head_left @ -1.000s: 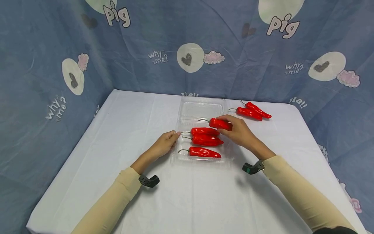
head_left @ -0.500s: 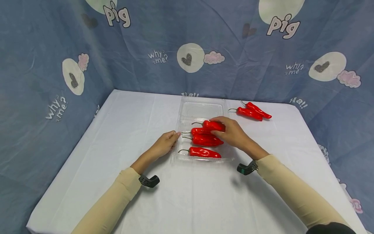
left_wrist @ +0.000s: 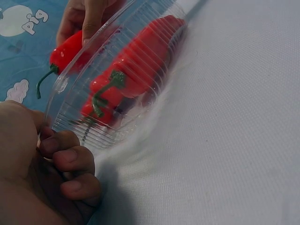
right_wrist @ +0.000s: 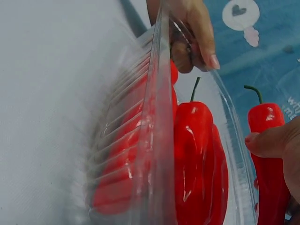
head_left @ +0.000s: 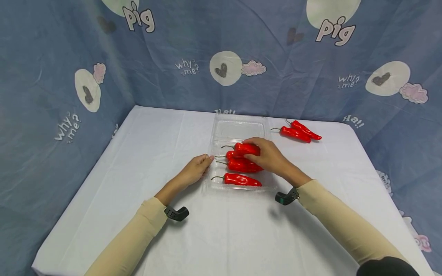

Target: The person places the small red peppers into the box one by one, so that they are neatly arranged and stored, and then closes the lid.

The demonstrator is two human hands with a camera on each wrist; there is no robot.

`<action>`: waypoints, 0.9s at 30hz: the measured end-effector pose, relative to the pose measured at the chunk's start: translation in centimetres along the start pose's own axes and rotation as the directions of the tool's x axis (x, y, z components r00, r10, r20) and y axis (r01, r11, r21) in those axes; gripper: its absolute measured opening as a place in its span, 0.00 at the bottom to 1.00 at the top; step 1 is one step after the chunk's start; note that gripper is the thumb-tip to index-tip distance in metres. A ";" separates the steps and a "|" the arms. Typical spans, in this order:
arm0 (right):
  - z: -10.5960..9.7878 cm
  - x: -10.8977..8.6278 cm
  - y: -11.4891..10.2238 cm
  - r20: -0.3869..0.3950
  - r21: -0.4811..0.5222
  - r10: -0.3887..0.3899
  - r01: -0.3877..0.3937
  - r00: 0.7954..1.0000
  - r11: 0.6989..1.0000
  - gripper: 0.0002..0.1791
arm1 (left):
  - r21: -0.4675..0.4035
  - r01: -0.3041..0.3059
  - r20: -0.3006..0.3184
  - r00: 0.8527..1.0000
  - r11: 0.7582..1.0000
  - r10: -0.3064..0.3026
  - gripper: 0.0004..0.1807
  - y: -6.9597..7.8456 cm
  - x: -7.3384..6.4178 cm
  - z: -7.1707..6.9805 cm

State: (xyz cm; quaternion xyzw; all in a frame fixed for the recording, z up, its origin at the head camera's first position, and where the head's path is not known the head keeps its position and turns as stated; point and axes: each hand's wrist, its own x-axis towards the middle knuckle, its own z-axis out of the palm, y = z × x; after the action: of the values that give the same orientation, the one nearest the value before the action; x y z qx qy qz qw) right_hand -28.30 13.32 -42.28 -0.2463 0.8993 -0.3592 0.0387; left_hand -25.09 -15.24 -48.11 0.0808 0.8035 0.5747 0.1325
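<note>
A clear plastic clamshell container (head_left: pixel 267 180) lies on the table with its lid folded back. Inside it are three red chili peppers, one near the front wall (head_left: pixel 238 179) and two side by side behind it (head_left: pixel 241 165). My left hand (head_left: pixel 194 170) pinches the container's left rim between thumb and fingers, as the left wrist view shows. In my right hand (head_left: pixel 267 155) is another red chili pepper (right_wrist: pixel 266 122), gripped between thumb and fingers over the back part of the container. Its green stem points left.
Two more red chili peppers (head_left: pixel 299 132) lie together on the white-covered table (head_left: pixel 165 134), right of the lid (head_left: pixel 239 126). A blue printed cloth (head_left: pixel 162 34) hangs behind and beside the table.
My right hand has moved left and slightly down with the chili pepper, from the container's back right to over its back part. The left hand keeps its hold on the rim.
</note>
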 end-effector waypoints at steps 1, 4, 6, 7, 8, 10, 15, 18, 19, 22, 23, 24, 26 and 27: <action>0.1 0.1 0.0 0.002 -0.002 -0.003 0.003 1.000 1.000 0.27 | 0.000 0.002 -0.001 1.000 1.000 -0.002 0.22 0.0 0.0 0.0; 0.5 0.3 0.0 0.008 -0.013 -0.008 0.008 1.000 1.000 0.27 | -0.002 0.010 -0.001 1.000 1.000 -0.010 0.22 0.1 -0.1 0.0; 0.7 0.5 0.0 0.014 -0.019 -0.010 0.010 1.000 1.000 0.27 | -0.004 0.013 -0.001 1.000 1.000 -0.013 0.22 0.1 -0.1 0.0; 0.8 0.5 0.0 0.015 -0.024 -0.013 0.013 1.000 1.000 0.27 | -0.003 0.014 -0.001 1.000 1.000 -0.014 0.22 0.1 -0.1 0.0; 0.9 0.5 0.0 0.017 -0.031 -0.012 0.013 1.000 0.999 0.28 | -0.001 0.014 0.000 1.000 1.000 -0.014 0.22 0.2 -0.1 0.0; 1.1 0.6 0.0 0.021 -0.043 -0.015 0.016 1.000 0.999 0.28 | 0.005 0.012 0.000 1.000 1.000 -0.012 0.23 0.2 -0.1 0.0; 1.6 0.7 0.3 0.026 -0.114 -0.041 0.043 0.999 0.993 0.27 | 0.020 0.011 -0.001 1.000 1.000 -0.011 0.23 0.3 -0.1 -0.1; 1.8 0.7 0.4 0.032 -0.148 -0.052 0.056 0.998 0.987 0.27 | 0.020 0.009 0.004 1.000 1.000 -0.009 0.23 0.3 -0.1 -0.1; 1.9 0.7 0.4 0.034 -0.156 -0.051 0.056 0.998 0.986 0.27 | 0.021 0.009 0.005 1.000 1.000 -0.009 0.23 0.3 -0.1 -0.1; 2.0 0.7 0.3 0.044 -0.175 -0.052 0.059 0.998 0.983 0.28 | 0.018 0.007 0.006 1.000 1.000 -0.007 0.23 0.3 0.0 -0.1; 2.0 0.7 0.3 0.047 -0.178 -0.053 0.060 0.997 0.982 0.28 | 0.018 0.007 0.005 1.000 1.000 -0.007 0.23 0.3 -0.1 -0.1; 2.0 0.6 0.3 0.050 -0.182 -0.052 0.060 0.997 0.981 0.28 | 0.018 0.007 0.004 1.000 1.000 -0.007 0.23 0.3 -0.1 -0.1; 2.1 0.6 0.3 0.054 -0.186 -0.052 0.061 0.997 0.981 0.28 | 0.016 0.005 0.003 1.000 1.000 -0.005 0.23 0.3 -0.1 0.0; 2.1 0.6 0.3 0.054 -0.188 -0.052 0.061 0.997 0.980 0.28 | 0.018 0.005 0.004 1.000 1.000 -0.005 0.23 0.3 -0.2 0.0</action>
State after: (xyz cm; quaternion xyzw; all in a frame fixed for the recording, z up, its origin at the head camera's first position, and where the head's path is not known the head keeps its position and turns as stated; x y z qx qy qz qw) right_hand -28.41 11.92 -44.01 -0.2831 0.9208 -0.2670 0.0268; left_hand -24.94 -15.22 -47.83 0.0811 0.8085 0.5670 0.1350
